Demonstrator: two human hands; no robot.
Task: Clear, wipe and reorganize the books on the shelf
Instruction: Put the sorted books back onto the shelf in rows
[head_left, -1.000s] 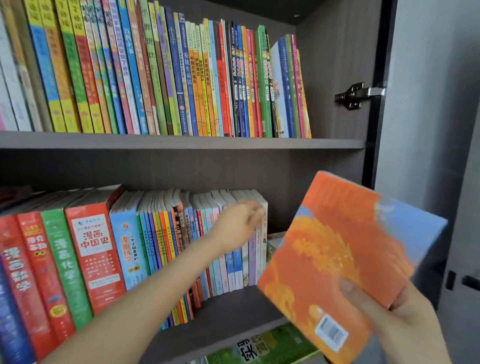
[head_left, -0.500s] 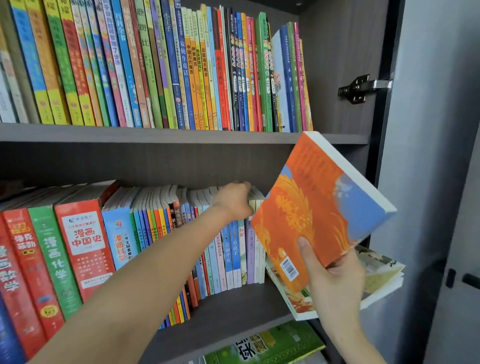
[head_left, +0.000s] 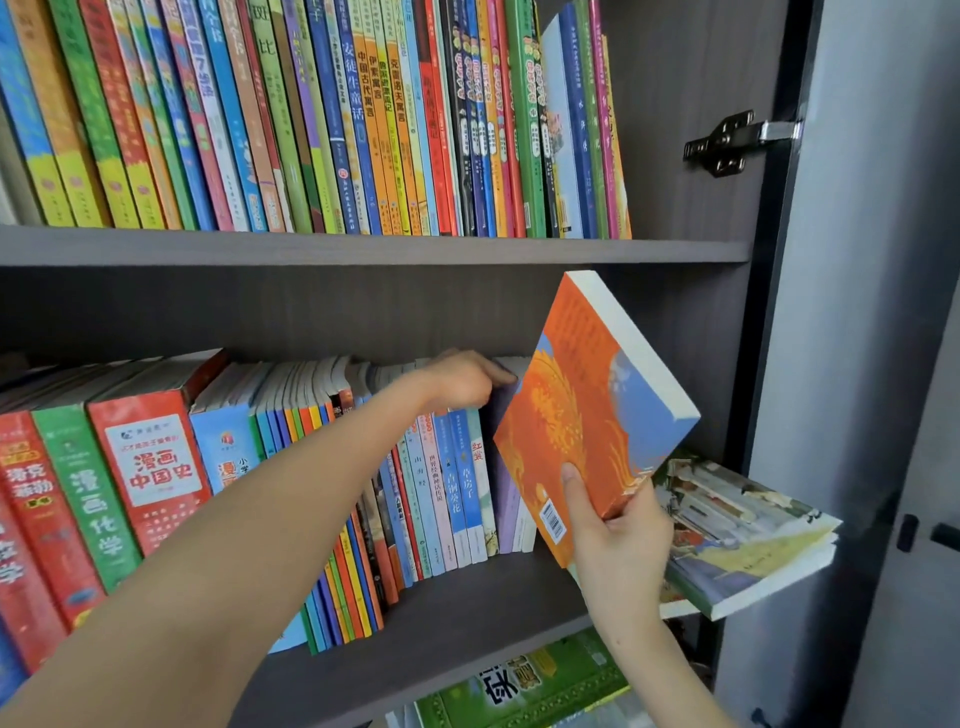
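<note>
The dark shelf (head_left: 467, 613) holds a long row of books (head_left: 452, 483). The left hand (head_left: 462, 379) hooks bent fingers over the last book tops. The right hand (head_left: 618, 540) pinches the orange book (head_left: 587, 415), tilted beside the row. Stand it straight, slide it in slowly, and push the row left.

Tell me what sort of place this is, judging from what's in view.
Most likely a home, perhaps a child's room or study: a dark bookcase with a door hinge, its shelves packed with colourful children's books in Chinese, and the right hand holding an orange book.
</note>
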